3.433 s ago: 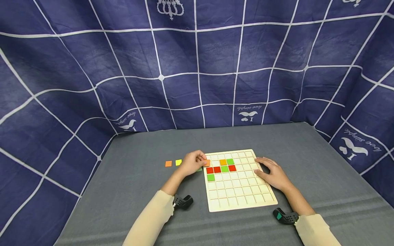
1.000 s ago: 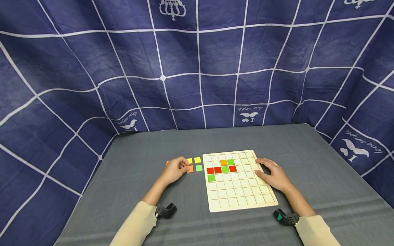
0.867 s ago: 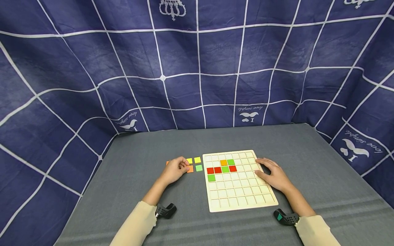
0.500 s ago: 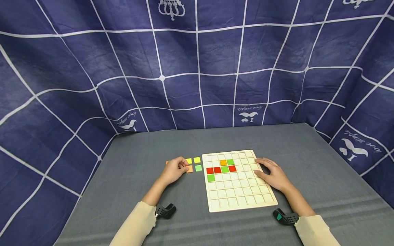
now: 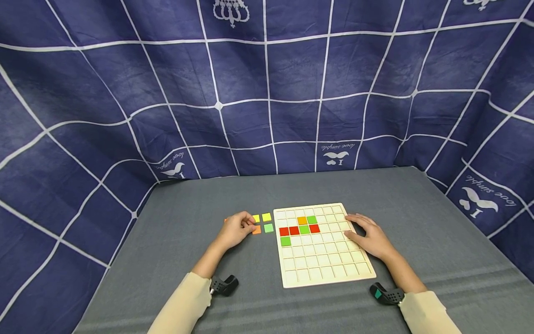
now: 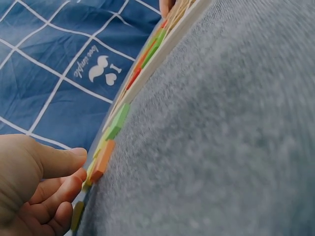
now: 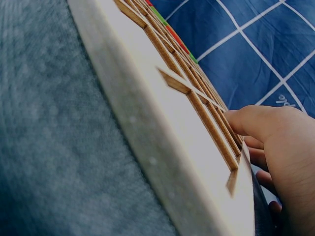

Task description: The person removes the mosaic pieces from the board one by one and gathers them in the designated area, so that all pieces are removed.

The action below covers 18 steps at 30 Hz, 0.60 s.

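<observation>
A pale wooden grid board (image 5: 321,260) lies flat on the grey cloth. Red, green and orange square tiles fill some of its upper-left cells, among them a green tile (image 5: 285,241). My left hand (image 5: 236,230) rests left of the board with loosely curled fingers, its fingertips at the edge of an orange tile (image 5: 256,229). In the left wrist view that orange tile (image 6: 103,161) lies just beyond the thumb, with nothing seen pinched. My right hand (image 5: 369,235) rests on the board's right edge, thumb on top, fingers partly hidden beyond the edge in the right wrist view.
Two yellow tiles, one nearer the board (image 5: 266,217), and a light green tile (image 5: 269,228) lie between my left hand and the board. Another orange tile is mostly hidden behind that hand. A blue checked curtain (image 5: 292,120) stands behind the table (image 5: 200,199).
About three seconds ago my left hand held an orange tile over the board's left edge. It has since moved left, and an orange tile lies by its fingertips. My right hand has stayed put.
</observation>
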Motion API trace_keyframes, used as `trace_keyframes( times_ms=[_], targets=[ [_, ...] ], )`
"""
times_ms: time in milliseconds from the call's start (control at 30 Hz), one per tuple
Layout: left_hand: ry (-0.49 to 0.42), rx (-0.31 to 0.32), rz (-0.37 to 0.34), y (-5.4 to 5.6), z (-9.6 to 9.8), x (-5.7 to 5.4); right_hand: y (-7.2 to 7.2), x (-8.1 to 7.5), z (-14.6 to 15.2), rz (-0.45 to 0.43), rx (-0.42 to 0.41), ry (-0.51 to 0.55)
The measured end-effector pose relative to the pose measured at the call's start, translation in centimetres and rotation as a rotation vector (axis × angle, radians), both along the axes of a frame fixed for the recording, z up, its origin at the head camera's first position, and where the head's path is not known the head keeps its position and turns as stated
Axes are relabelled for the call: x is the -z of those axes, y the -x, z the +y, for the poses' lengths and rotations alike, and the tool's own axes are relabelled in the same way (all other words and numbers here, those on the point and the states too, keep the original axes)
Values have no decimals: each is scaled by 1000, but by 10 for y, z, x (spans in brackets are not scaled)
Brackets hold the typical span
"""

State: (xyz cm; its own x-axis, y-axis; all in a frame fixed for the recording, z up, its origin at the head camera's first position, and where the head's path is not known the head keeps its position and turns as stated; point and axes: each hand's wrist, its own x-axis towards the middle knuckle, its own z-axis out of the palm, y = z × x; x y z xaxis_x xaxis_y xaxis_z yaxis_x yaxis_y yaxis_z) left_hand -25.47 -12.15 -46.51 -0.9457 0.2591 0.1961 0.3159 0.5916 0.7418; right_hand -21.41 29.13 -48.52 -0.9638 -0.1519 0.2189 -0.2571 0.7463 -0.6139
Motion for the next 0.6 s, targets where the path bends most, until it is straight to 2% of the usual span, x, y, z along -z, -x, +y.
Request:
trace_keyframes(
  times_ms=[433,600],
  targets=[
    [-13,61,-6,4,17,-11,0,1,0,-3,1,-5],
    [-27,84,15,4,25,-14,0,1,0,0,6,-9]
  ],
)
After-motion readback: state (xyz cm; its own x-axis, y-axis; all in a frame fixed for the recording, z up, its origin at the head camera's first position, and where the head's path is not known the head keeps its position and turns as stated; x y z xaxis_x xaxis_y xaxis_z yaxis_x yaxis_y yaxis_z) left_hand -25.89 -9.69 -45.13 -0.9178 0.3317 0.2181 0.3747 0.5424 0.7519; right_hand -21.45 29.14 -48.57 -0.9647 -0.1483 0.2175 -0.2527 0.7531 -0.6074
